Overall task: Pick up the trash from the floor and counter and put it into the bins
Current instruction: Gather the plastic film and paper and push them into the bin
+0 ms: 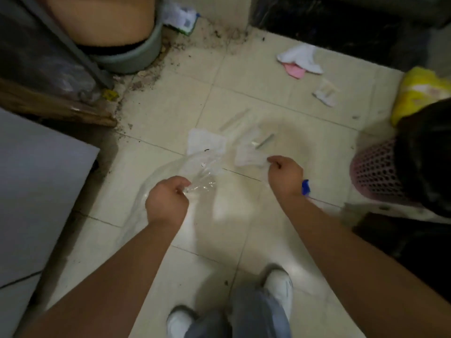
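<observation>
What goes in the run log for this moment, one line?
left hand: shut on clear plastic bag | right hand: shut on clear wrapper | white tissue: on floor | pink mesh bin: right

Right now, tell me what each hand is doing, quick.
Left hand: closed, gripping a clear plastic bag.
Right hand: closed, pinching a small clear wrapper just above the floor tiles.

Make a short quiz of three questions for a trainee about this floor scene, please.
1. True or false: both hands hold something.
2. Which bin is nearest the right hand? A) pink mesh bin B) green bin
3. What lies on the pink paper?

Key:
1. True: the left hand grips a clear bag, the right a small clear wrapper.
2. A, the pink mesh bin.
3. A white tissue.
</observation>
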### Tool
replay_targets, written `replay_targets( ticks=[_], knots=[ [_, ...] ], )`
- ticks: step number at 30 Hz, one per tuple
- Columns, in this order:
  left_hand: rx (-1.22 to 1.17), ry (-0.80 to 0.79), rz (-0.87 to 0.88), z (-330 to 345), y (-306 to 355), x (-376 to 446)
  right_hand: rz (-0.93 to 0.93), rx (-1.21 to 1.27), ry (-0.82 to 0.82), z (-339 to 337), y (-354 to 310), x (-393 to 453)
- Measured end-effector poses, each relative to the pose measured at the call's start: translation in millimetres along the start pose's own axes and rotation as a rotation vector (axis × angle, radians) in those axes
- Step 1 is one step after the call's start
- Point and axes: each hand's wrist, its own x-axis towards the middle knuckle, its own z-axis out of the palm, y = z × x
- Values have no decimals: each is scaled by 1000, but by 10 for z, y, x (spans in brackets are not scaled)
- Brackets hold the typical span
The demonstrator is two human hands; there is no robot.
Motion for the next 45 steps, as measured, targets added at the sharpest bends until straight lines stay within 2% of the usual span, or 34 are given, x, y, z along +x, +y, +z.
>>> replay_targets(
  ticks=[4,9,11,13,16,19,22,27,31,32,35,36,38,39,41,43,45],
  knots=[
    [3,-213,128,-50,1161,-727,289,173,99,-1227,201,-678],
    [-22,-594,309,391,2376,-1961,550,242,301,-2845,890,-1583],
    [-20,-786,336,662,2722,-2491,650,323,376,-3324,1253,-1877],
    [-24,-978,266,953,2976,-2966,772,454,434,-3625,1602,-2074],
    [-74,-1173,-4,1344,3161,-3464,952,784,459,-3769,2007,-2169],
    [-186,-1230,-252,1684,3117,-3652,1061,1020,459,-3704,2305,-2095],
    [-265,-1259,-409,2016,2857,-3559,1111,1143,454,-3543,2573,-1977],
    [-290,-1257,-495,2563,2535,-3128,1094,1087,438,-3245,2923,-1834],
    [-551,-1503,-508,2889,2702,-3163,916,1010,398,-3238,3025,-1853],
    [-591,-1522,-501,2929,2786,-3229,884,972,372,-3273,3015,-1902],
    [-557,-1398,-507,3002,3011,-3371,874,852,392,-3435,3006,-2050],
    [-407,-1306,-428,3022,3018,-3382,890,812,399,-3483,3020,-2081],
    [59,-1071,-94,3066,2888,-3303,926,716,344,-3540,3057,-2092],
    [296,-947,98,3080,2789,-3234,937,663,278,-3529,3084,-2058],
    [614,-784,377,3116,2618,-3124,909,539,103,-3409,3144,-1929],
    [865,-733,621,3237,2454,-2999,818,407,-45,-3178,3240,-1723],
    [1088,-751,856,3442,2298,-2881,727,312,-143,-2927,3377,-1475]
  ],
)
